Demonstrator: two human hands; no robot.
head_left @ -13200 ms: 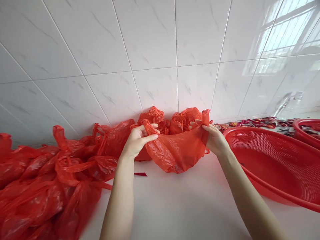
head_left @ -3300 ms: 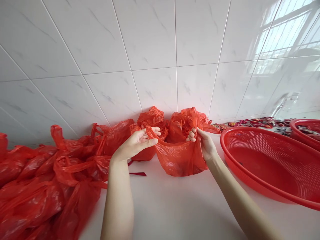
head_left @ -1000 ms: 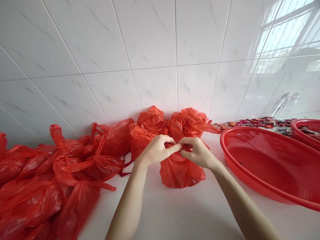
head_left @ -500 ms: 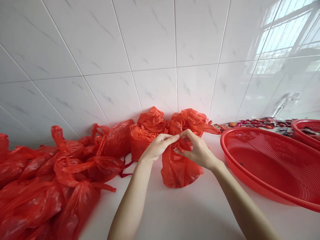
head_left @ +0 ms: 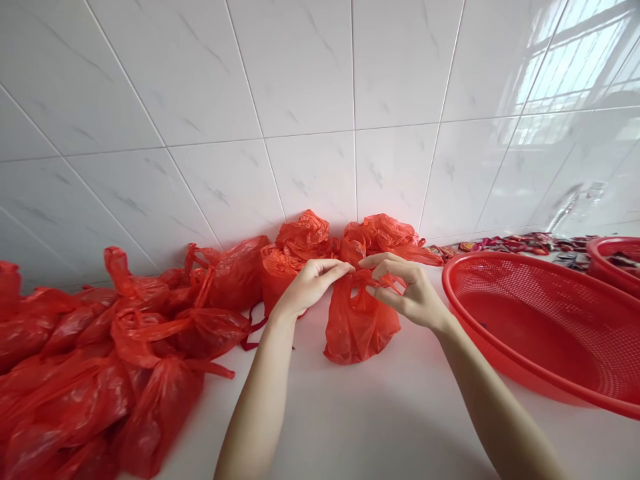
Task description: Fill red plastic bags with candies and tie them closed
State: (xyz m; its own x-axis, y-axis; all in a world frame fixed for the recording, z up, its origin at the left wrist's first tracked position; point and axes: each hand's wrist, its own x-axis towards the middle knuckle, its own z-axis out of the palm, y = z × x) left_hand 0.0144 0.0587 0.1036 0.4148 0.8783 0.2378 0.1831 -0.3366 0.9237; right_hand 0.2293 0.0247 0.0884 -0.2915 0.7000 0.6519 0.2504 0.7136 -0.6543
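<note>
A red plastic bag (head_left: 357,327) stands on the white table in front of me, its top between my two hands. My left hand (head_left: 317,283) pinches the upper left edge of the bag between thumb and fingertips. On the other side, my right hand (head_left: 407,290) has its fingers curved and its thumb apart from them; a thin red strip of the bag shows beside its fingers. Whether those fingers grip the strip is not clear.
Filled red bags (head_left: 65,387) pile up at the left. Crumpled red bags (head_left: 303,237) rest against the tiled wall (head_left: 310,80). A red perforated basket (head_left: 530,340) stands at the right, with a second basket (head_left: 615,267) and small dark red packets (head_left: 525,245) behind.
The bag's top has narrowed, and its handle loops hang looser. My right hand has shifted slightly right, its fingers spread wider. My left hand stays nearly in place.
</note>
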